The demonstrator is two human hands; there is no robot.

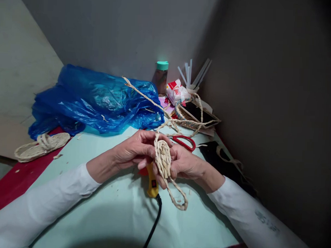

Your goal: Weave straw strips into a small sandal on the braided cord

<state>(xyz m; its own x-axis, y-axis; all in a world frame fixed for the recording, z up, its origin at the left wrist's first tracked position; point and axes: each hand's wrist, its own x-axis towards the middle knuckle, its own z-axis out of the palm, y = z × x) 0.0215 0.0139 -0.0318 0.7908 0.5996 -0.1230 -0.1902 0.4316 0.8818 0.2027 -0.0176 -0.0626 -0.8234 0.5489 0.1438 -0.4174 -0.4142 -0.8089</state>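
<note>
A tight oval coil of braided straw cord (163, 156) is held up between two bare hands, above the middle of the worktop (104, 212), which has a pale green cover. The right hand (186, 162) grips it from the right: its thumb presses the lower right edge, and its other fingers pass behind, with fingertips showing on the far side. The left hand (137, 148) closes on the upper left edge, thumb and forefinger pinching the outer strand. A loose loop of the cord hangs below the coil. From the top, the cord leads off rightward, past the red-handled scissors (184, 142), towards the clutter at the back.

Below the hands lies a yellow glue gun (152, 189), its front part hidden; its black cable (156, 218) runs towards the near edge. A crumpled blue plastic bag (100, 99) fills the back left, a straw strand lying across its right part. Beside the bag stands a jar with a teal lid (161, 78), with a tissue packet (175, 92) just right of it. Translucent glue sticks (189, 73) stand in a bunch in the back corner. At the left edge, on red cloth (26, 178), rests a woven straw piece shaped like a slipper (51, 142). Small straw scraps are scattered about the worktop.
</note>
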